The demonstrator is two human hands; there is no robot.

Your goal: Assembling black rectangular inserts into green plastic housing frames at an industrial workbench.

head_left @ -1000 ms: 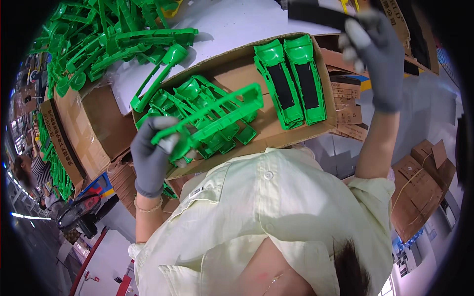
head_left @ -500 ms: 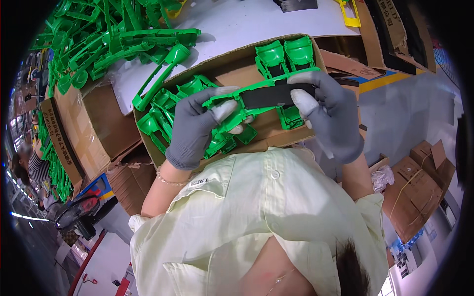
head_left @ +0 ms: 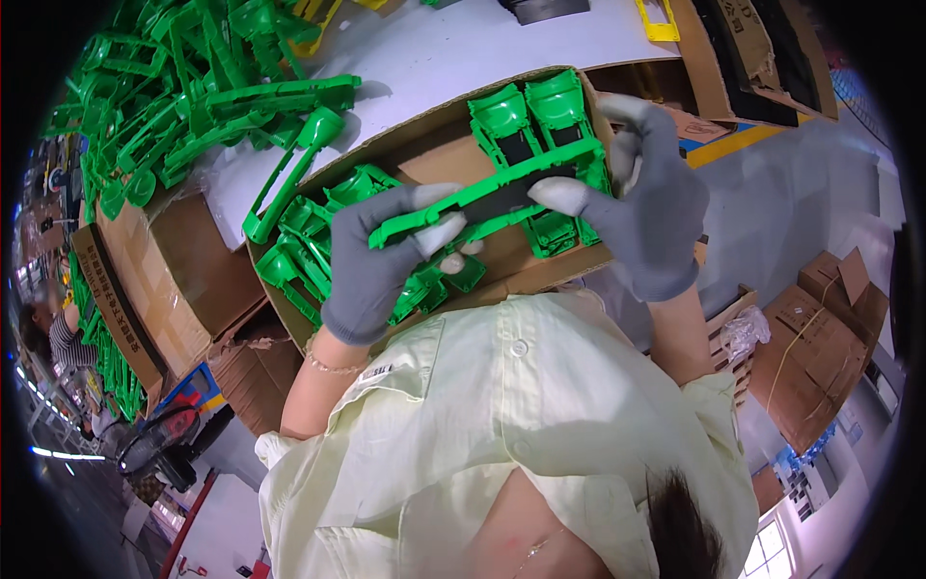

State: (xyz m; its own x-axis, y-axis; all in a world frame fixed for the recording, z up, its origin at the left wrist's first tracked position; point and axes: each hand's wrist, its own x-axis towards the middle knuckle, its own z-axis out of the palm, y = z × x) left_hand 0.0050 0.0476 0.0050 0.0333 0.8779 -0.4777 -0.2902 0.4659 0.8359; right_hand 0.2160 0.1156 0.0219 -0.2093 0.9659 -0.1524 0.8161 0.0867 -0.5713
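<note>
A long green plastic frame point(head_left: 502, 179) with a black strip point(head_left: 502, 198) lying along its inside is held over an open cardboard box. My left hand point(head_left: 371, 256), in a grey glove with pale fingertips, is closed round the frame's left end. My right hand point(head_left: 656, 198), gloved alike, is at the right end; its thumb presses on the black strip while its fingers curl beyond the frame, partly hidden. Under my hands, the box point(head_left: 434, 154) contains more green frames point(head_left: 502, 116) at its right and left ends. Some of those at the right have black inside.
A large heap of green plastic parts point(head_left: 193, 87) covers the table's far left. Yellow frames point(head_left: 659, 19) and a black piece point(head_left: 545, 8) lie at the far edge. Cardboard boxes point(head_left: 159, 261) stand at left and a strapped box point(head_left: 810, 347) at right. A person point(head_left: 72, 333) is at the far left.
The frame has tilted so its far rail now covers more of the black strip. My right thumb has slid left along the strip, and my right fingers have lifted off the far rail.
</note>
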